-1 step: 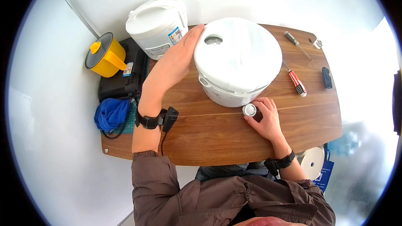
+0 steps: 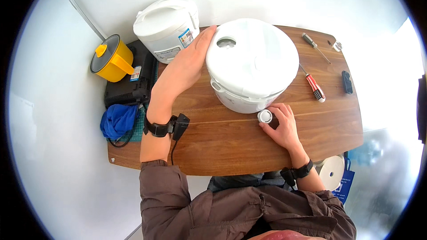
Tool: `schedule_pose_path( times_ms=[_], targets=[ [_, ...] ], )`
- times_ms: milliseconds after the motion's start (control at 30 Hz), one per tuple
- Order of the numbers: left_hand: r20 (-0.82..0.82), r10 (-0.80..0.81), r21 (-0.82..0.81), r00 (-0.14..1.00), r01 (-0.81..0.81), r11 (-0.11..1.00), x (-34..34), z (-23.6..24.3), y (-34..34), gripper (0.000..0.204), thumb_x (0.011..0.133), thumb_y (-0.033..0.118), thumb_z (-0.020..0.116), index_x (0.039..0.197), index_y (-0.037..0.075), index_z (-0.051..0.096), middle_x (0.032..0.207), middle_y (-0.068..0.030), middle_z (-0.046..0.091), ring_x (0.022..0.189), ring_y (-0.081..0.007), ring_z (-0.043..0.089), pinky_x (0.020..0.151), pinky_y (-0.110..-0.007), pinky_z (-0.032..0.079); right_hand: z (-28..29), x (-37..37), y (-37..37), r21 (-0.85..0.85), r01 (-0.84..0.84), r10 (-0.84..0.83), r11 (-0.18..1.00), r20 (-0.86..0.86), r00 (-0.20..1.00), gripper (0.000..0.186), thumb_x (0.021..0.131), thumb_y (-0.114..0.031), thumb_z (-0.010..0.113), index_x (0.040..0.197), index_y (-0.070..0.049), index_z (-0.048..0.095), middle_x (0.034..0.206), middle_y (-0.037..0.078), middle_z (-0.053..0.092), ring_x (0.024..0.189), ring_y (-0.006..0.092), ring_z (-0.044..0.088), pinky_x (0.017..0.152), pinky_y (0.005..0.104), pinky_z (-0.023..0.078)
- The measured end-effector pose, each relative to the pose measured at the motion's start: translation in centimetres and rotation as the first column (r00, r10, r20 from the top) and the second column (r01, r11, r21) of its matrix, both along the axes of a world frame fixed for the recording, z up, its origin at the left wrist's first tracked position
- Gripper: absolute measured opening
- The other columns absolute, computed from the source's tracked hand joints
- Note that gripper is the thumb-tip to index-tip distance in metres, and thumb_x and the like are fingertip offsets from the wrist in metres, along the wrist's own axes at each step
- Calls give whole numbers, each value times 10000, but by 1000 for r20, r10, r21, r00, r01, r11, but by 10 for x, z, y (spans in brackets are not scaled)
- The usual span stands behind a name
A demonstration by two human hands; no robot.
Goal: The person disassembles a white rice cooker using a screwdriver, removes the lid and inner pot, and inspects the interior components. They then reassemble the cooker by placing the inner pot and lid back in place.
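Observation:
A white rice cooker [image 2: 271, 55] stands in front of me, its lid down, with a round opening [image 2: 226, 42] at the lid's upper left. Against its left side rests my left hand [image 2: 195, 55], fingers stretched along the lid's edge; the palm is hidden. My right hand [image 2: 283, 128] is near the cooker's front, thumb and fingers curled round a small round white steam vent cap [image 2: 265, 116]. The cap is close to the cooker's lower front wall. I cannot tell whether it touches the table.
Behind my left hand stands a second white cooker [image 2: 167, 26]. Farther left, a yellow pot [image 2: 116, 62] sits on a black device [image 2: 126, 90], near a blue cloth [image 2: 119, 122]. A red-handled screwdriver [image 2: 316, 90], grey-handled screwdriver [image 2: 310, 40] and dark small object [image 2: 347, 82] lie right.

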State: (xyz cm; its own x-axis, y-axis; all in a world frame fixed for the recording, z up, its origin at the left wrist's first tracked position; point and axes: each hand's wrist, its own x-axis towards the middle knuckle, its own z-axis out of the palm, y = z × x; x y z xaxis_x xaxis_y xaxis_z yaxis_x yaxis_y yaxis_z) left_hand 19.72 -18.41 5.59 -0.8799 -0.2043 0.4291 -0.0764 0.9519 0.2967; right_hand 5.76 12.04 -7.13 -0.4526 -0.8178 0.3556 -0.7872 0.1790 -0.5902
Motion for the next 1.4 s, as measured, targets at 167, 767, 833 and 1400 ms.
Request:
schedule_pose_path(
  times_ms=[167, 767, 833, 1400],
  targets=[
    [-35, -16, -5, 999, 15, 1000, -1, -6, 4, 720, 893, -167, 488, 1560, 29, 303, 1544, -225, 455, 1368, -408, 509, 1141, -457, 462, 2, -2, 6, -71, 101, -89, 992, 162, 983, 363, 794, -150, 787, 1093, 17, 667, 1051, 148, 647, 991, 347, 622, 886, 416, 513],
    [-746, 63, 565, 662, 580, 587, -38, -84, 31, 736, 1094, 545, 330, 1568, -18, 317, 1610, -179, 381, 1482, -282, 378, 1231, -413, 293, 204, -43, -138, -43, -307, 280, 951, -304, 911, 406, 924, -254, 717, 1277, -53, 701, 1129, 142, 732, 1012, 265, 686, 924, 373, 551],
    [-758, 63, 564, 650, 603, 565, -41, -86, 36, 768, 1086, 572, 329, 1575, -20, 294, 1624, -182, 355, 1494, -279, 356, 1237, -417, 279, 202, -45, -155, 113, -326, 345, 938, -306, 887, 421, 939, -305, 706, 1285, -66, 703, 1142, 149, 740, 1005, 284, 699, 916, 389, 563],
    [-766, 118, 557, 632, 561, 613, -42, -113, 33, 791, 1085, 609, 305, 1546, -33, 326, 1557, -187, 414, 1441, -266, 401, 1205, -410, 307, 201, -45, -169, 298, -267, 331, 916, -190, 924, 403, 924, -295, 740, 1233, -38, 720, 1145, 108, 723, 1024, 265, 701, 926, 382, 565]
  ],
)
